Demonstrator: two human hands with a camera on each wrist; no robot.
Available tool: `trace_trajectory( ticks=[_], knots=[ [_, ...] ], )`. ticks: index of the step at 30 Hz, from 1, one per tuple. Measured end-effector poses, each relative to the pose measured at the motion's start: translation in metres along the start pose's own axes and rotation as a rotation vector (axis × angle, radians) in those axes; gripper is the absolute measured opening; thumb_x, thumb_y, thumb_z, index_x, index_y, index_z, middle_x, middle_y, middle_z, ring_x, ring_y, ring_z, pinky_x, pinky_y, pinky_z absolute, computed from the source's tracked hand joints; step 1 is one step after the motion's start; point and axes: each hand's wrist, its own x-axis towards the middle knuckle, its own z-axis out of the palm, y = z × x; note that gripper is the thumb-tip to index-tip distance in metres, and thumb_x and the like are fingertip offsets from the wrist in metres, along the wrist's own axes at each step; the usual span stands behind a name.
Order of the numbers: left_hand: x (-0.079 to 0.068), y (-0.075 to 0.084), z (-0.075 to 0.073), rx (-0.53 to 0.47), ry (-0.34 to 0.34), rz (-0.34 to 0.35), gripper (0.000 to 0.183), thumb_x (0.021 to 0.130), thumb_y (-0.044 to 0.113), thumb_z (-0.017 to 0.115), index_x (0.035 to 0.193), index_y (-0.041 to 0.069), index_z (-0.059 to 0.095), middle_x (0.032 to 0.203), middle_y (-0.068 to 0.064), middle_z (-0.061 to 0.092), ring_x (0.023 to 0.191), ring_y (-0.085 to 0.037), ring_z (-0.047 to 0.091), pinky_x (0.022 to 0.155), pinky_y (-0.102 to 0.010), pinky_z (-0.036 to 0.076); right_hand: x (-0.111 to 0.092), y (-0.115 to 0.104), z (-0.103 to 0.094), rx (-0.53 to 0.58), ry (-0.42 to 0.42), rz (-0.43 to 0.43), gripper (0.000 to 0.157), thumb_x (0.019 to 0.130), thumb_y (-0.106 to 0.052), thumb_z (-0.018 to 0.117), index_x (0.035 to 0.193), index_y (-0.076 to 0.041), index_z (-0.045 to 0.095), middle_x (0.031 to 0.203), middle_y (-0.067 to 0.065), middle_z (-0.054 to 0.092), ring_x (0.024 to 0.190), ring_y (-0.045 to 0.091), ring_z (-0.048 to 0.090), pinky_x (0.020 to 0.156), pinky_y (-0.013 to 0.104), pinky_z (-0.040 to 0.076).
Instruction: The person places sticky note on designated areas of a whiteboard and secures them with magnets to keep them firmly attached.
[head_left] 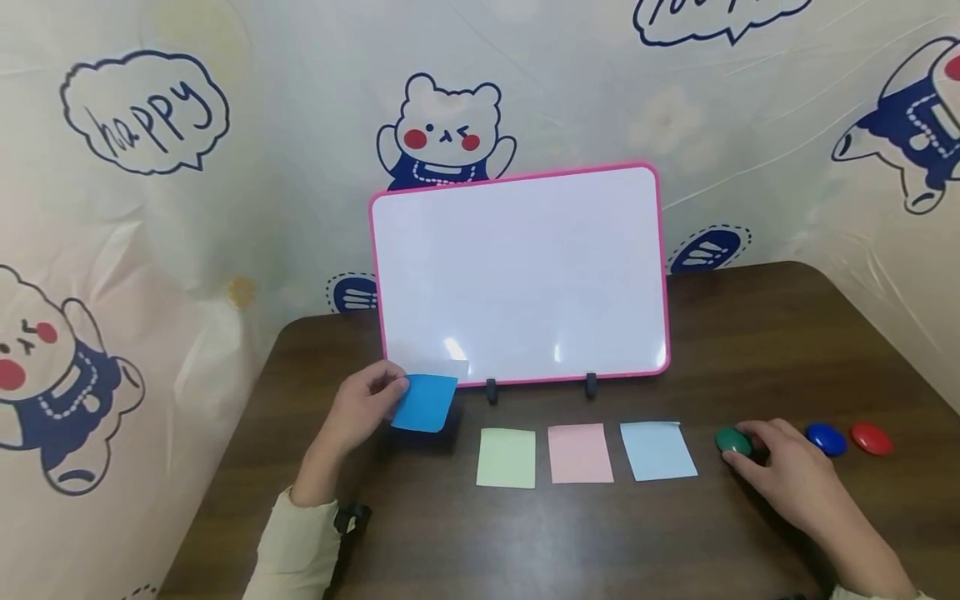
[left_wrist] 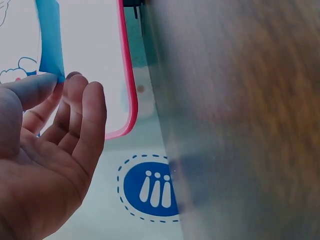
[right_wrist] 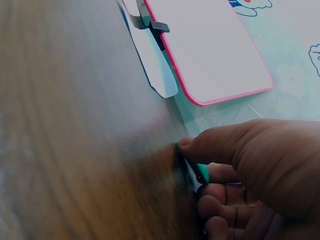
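Observation:
My left hand (head_left: 366,404) pinches a bright blue sticky note (head_left: 426,402) by its left edge, in front of the lower left corner of a pink-framed whiteboard (head_left: 525,275). In the left wrist view the blue note (left_wrist: 50,40) stands upright from thumb and fingertips. At the right, my right hand (head_left: 793,471) grips a round green magnet (head_left: 733,442) between thumb and fingers, low at the tabletop. The right wrist view shows the green magnet (right_wrist: 202,171) tilted, partly hidden by the thumb. Just beyond this hand lie a blue magnet (head_left: 827,439) and a red magnet (head_left: 872,438).
A green note (head_left: 506,458), a pink note (head_left: 581,454) and a light blue note (head_left: 658,451) lie in a row on the brown table (head_left: 585,542). Two black feet, including a left foot (head_left: 492,392), support the leaning board. A patterned curtain (head_left: 285,125) hangs behind.

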Motion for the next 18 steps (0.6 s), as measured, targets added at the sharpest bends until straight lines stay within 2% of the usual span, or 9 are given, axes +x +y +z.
trace_trajectory(
  ticks=[18],
  knots=[
    [0.0014,0.0037,-0.0001,-0.026,0.070,-0.047,0.030,0.092,0.042,0.059,0.102,0.014,0.062,0.096,-0.007,0.061,0.078,-0.026,0.062,0.070,-0.036,0.054,0.0005,0.0039,0.0022,0.005,-0.011,0.012,0.055,0.082,-0.035,0.073,0.116,0.005,0.058,0.102,0.020,0.057,0.087,0.035,0.055,0.071,0.056,0.046]
  ],
)
